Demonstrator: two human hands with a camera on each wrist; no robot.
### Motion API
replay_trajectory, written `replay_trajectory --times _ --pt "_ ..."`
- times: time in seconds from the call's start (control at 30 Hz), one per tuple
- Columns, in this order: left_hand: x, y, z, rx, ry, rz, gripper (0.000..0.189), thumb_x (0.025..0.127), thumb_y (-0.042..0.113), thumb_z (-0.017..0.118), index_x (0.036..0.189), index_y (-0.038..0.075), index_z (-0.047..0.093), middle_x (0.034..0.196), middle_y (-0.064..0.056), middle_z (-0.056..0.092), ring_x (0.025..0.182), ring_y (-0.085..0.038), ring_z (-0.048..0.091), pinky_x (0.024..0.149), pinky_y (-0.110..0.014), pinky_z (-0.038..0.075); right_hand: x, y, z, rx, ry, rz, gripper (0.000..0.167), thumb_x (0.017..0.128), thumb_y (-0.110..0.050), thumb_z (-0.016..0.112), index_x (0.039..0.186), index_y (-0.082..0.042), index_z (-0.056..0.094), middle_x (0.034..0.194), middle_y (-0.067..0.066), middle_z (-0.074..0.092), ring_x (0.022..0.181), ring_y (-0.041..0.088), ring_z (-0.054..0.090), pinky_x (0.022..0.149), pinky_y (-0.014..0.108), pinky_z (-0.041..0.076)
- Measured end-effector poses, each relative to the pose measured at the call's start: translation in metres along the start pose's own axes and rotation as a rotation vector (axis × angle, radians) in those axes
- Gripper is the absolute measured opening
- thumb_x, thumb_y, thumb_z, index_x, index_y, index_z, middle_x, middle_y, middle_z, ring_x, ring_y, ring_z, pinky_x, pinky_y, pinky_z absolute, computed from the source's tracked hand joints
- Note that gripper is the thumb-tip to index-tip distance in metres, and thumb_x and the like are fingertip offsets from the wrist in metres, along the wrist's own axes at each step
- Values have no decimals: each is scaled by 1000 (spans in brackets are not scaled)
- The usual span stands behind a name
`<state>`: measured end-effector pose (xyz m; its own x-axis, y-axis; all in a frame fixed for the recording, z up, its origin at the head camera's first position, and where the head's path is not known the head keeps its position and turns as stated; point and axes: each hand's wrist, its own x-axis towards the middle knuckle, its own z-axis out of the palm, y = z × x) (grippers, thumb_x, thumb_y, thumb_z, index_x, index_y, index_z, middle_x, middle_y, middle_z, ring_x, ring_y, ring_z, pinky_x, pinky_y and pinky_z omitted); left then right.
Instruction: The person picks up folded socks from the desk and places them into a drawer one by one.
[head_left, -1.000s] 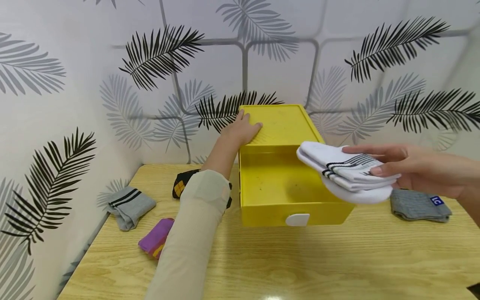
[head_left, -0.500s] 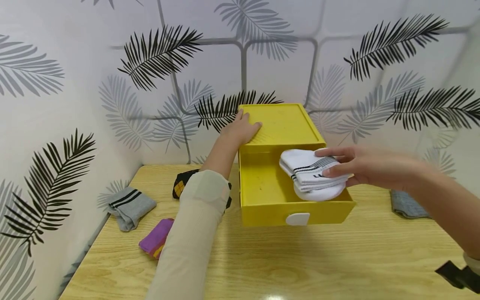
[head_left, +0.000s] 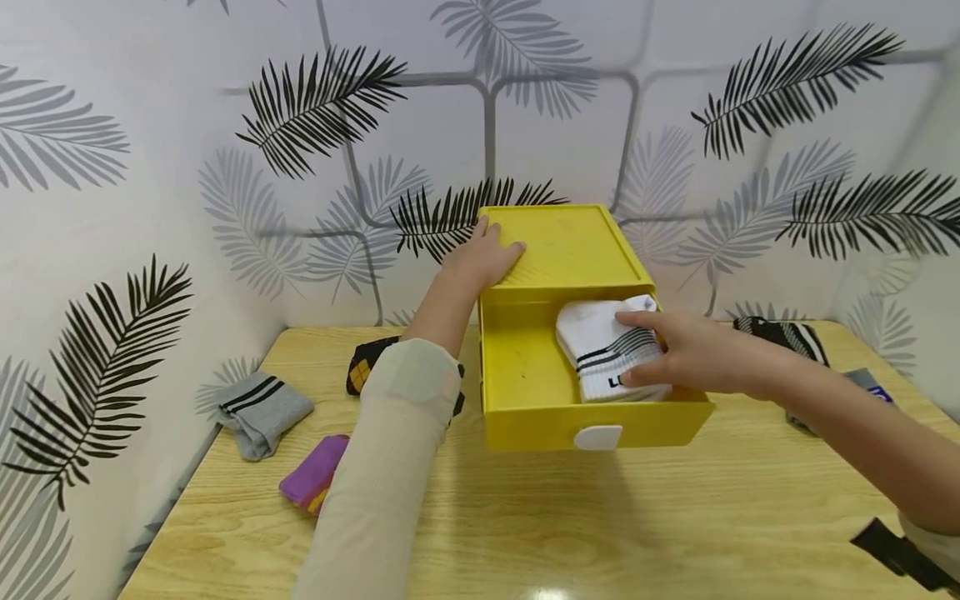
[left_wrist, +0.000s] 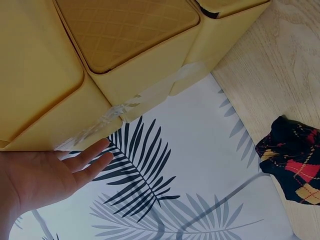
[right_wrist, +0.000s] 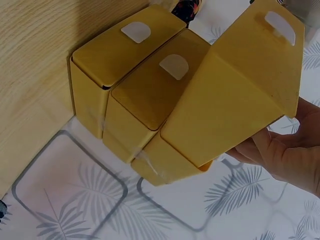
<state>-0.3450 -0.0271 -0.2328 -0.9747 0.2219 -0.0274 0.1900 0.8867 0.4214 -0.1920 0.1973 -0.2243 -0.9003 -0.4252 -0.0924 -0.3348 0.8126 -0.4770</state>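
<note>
The yellow drawer unit (head_left: 558, 246) stands against the wall, its top drawer (head_left: 525, 427) pulled out. White socks (head_left: 600, 337) with black stripes lie folded in the drawer's right part. My right hand (head_left: 690, 350) reaches over the drawer's right side, its thumb and index finger spread and touching the socks; its other fingers are hidden. In the right wrist view this hand (right_wrist: 292, 150) shows behind the raised-looking drawer. My left hand (head_left: 480, 262) rests on the unit's top left edge with spread fingers. From below, the left wrist view shows that hand (left_wrist: 45, 177) against the unit's side.
On the wooden table (head_left: 525, 525) lie grey striped socks (head_left: 262, 412), purple socks (head_left: 313, 477) and black argyle socks (head_left: 363, 362) at left, the argyle ones partly behind my sleeve. Black-and-white socks (head_left: 783, 337) and grey socks (head_left: 862, 383) lie at right, partly behind my right arm.
My right hand has carried the white socks leftward and down into the drawer, where its fingers now spread on them. My left hand stays on the unit.
</note>
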Motion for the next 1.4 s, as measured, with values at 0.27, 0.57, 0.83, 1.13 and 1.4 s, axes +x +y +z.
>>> replay_trajectory --times 0.27,0.57,0.83,1.13,1.4 --pt "-2 1 -1 -4 -4 2 67 96 52 27 149 15 10 153 -1 -4 136 -30 14 105 -46 20 -10 -2 -6 -99 31 -4 72 86 -28 66 138 8 32 119 24 53 95 25 55 77 41 44" --pt "-1 1 -1 -1 -14 -2 67 96 52 27 150 15 8 153 0 -5 136 -30 12 105 -46 19 -36 10 -26 39 39 31 68 92 -33 57 141 4 28 135 28 38 108 37 54 81 50 46" --pt "1 0 -1 -4 -30 -5 68 96 52 27 150 16 7 153 0 -7 137 -29 10 106 -47 17 -53 47 -43 148 130 88 57 95 -28 52 142 -1 31 137 27 36 104 35 56 81 46 48" --pt "2 0 0 5 -22 -8 68 96 52 27 150 15 7 153 -1 -6 136 -30 12 105 -48 18 -58 150 -41 95 196 173 52 99 -26 43 138 8 32 131 33 39 95 20 60 74 38 51" --pt "3 1 0 9 -30 -6 68 96 52 26 150 15 7 153 -1 -7 136 -30 12 105 -48 19 -57 245 -11 -60 207 219 48 96 -16 50 127 18 36 118 40 42 101 54 47 71 50 48"
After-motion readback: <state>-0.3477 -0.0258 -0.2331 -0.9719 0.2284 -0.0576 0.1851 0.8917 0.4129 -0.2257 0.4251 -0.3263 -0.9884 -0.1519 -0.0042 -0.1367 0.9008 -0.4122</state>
